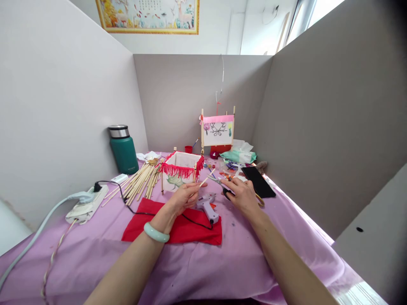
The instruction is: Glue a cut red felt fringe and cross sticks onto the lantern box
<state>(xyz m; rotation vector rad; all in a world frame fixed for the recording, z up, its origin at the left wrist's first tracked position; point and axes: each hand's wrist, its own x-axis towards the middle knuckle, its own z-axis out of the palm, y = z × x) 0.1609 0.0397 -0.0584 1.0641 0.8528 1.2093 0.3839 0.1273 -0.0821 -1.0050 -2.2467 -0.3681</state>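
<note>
My left hand [187, 195], with a pale green bangle on the wrist, pinches a thin wooden stick [207, 178] that points up and to the right. My right hand [243, 195] is closed on a pair of scissors [215, 180] with dark handles; the blades point left, near the stick. I cannot tell whether the blades touch it. Between and below the hands a lilac glue gun [208, 207] lies on a folded red cloth [143, 220]. Just beyond my left hand stands a lantern-like box frame [178, 180] with red fringe and a drawing on its panel.
Many wooden sticks [143, 182] lie to the left, near a green bottle [122, 150] and a power strip [87, 205]. A finished-looking lantern [218, 131] stands at the back, beside a wipes pack [240, 156]. A black phone [259, 182] lies right. Grey partitions [197, 93] surround the table.
</note>
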